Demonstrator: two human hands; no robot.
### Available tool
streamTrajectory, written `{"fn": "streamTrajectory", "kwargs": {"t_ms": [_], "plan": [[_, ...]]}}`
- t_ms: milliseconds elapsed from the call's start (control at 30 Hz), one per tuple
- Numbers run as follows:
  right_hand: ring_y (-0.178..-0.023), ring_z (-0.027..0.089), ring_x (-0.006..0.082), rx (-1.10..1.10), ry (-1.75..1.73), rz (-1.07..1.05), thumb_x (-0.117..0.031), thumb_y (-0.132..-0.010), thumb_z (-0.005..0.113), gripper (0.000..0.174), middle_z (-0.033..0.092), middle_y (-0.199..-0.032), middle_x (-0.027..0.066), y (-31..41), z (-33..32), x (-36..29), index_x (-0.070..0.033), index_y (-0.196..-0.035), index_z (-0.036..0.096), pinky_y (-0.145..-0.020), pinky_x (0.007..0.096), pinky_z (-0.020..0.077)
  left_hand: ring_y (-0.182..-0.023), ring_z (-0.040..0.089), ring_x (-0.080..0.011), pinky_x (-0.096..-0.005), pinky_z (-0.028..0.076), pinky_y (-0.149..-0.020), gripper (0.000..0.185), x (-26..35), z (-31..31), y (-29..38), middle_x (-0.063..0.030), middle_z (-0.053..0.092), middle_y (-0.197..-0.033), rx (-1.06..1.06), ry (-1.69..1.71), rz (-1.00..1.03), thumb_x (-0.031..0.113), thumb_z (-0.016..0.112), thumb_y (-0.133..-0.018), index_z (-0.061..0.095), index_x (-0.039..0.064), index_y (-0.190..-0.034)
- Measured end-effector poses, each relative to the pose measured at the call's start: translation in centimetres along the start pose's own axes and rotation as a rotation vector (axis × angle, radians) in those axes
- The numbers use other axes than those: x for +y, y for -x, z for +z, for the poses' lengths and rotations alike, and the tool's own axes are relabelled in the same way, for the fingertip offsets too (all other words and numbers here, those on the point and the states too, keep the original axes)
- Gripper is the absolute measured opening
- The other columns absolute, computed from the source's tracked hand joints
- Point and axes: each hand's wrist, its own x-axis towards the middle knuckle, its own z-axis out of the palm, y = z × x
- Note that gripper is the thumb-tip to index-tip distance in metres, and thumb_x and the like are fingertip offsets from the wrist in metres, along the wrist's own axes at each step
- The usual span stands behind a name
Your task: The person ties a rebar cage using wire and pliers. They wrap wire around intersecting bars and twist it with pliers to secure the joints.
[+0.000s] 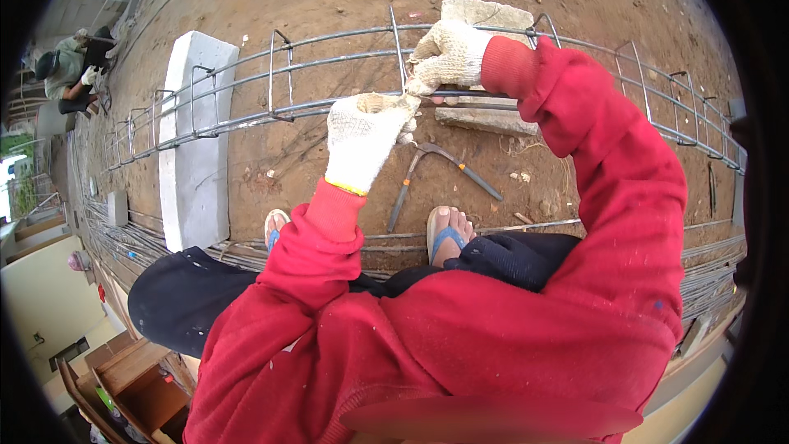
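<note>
A long rebar cage (240, 124), made of steel bars with square stirrups, stretches across the view before me. My left hand (372, 129), in a white knit glove, grips the near bar at a stirrup's corner. Close against it, my right hand (449, 55) in a similar glove bends over the cage, its fingertips at that same corner. The stirrup (397, 43) there rises between the bars. Whether a thin tie wire lies in my fingers is hidden by the gloves. End-cutting nippers (425, 149) with grey and orange handles lie spread on the dirt below my hands.
A pale concrete block (200, 197) supports the cage at left; rough slabs (487, 12) lie under it at right. Loose rebar (376, 249) runs along the ground by my sandalled feet (449, 231). Another person (68, 74) sits far left. A wooden cabinet (145, 388) stands at lower left.
</note>
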Motion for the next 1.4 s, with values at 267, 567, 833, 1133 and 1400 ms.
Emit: {"fn": "streamTrajectory", "kwargs": {"t_ms": [267,567,833,1133,1400], "plan": [[-0.053,0.06,0.0112,0.001,0.089,-0.027,-0.022,-0.08,0.072,0.02,0.066,-0.06,0.0037,0.2,0.2,-0.4,-0.003,-0.075,0.073,-0.048,0.0261,0.045,-0.067,0.064,-0.0101,-0.0238,0.052,-0.059,0.021,-1.6,-0.2,0.5,-0.0073,0.071,-0.081,-0.013,-0.008,0.097,0.009,0.071,-0.088,0.07,-0.006,-0.103],[-0.057,0.057,0.01,-0.01,0.15,0.158,-0.028,-0.079,0.077,0.024,0.066,-0.067,0.0018,-0.5,-0.6,-1.4,-0.004,-0.082,0.073,-0.049,0.0274,0.0426,-0.067,0.063,-0.0094,-0.0242,0.051,-0.06,0.018,-1.7,-0.4,0.3,-0.0059,0.071,-0.08,-0.031,0.036,0.123,0.01,0.069,-0.09,0.072,-0.004,-0.1],[-0.062,0.059,0.0298,0.571,0.941,-0.581,-0.037,-0.076,0.078,0.045,0.057,-0.066,0.0091,5.3,4.4,-0.8,-0.006,-0.106,0.064,-0.058,0.0422,0.0479,-0.072,0.064,-0.0085,-0.0235,0.05,-0.065,0.018,-2.3,-0.7,-0.2,-0.0065,0.073,-0.086,0.012,-0.163,0.289,0.007,0.067,-0.089,0.073,-0.004,-0.102],[-0.092,0.064,0.0312,0.732,1.152,-0.59,-0.025,-0.069,0.077,0.055,0.065,-0.107,0.0121,6.1,6.7,2.6,-0.009,-0.119,0.062,-0.074,0.0436,0.0515,-0.075,0.067,-0.0087,-0.0249,0.052,-0.067,0.018,-2.4,-0.5,-0.2,-0.0076,0.075,-0.088,-0.002,-0.095,0.214,0.009,0.072,-0.085,0.073,-0.002,-0.1],[-0.094,0.062,0.0334,0.542,0.988,-0.635,-0.018,-0.072,0.072,0.044,0.065,-0.111,0.0133,4.0,5.1,2.1,-0.004,-0.113,0.065,-0.082,0.0441,0.0491,-0.07,0.068,-0.0132,-0.0272,0.052,-0.063,0.015,-2.3,-0.2,-0.2,-0.0083,0.074,-0.083,0.08,-0.353,0.368,0.007,0.071,-0.084,0.075,0.002,-0.097]]}}
